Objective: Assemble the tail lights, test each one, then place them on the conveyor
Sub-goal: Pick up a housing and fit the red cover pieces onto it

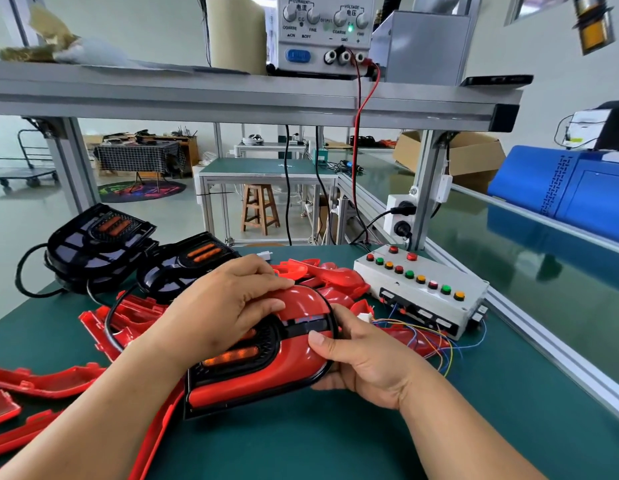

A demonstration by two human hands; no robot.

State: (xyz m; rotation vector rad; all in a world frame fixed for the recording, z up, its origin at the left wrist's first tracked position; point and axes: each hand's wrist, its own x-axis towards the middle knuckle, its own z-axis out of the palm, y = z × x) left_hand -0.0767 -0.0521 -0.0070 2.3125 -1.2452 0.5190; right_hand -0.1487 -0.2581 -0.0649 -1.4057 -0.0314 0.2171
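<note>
Tail light (pixel 266 375) sits low over the tabletop (pixel 335 445), centre, between both hands. Long axis runs near-left to far-right, rounded end toward the button box (pixel 422 289), red lens up. Left hand (pixel 225 306) lies flat on top, fingers (pixel 266 306) nearly straight, pressing the lens. Right hand (pixel 363 358) grips the right edge: thumb on top, fingers curled under. Behind: loose red lenses (pixel 329 275), two black housings (pixel 93 247).

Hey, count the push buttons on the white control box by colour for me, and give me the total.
Red buttons: 5
Green buttons: 3
Orange buttons: 3
Total: 11, all on top of the white control box.
</note>
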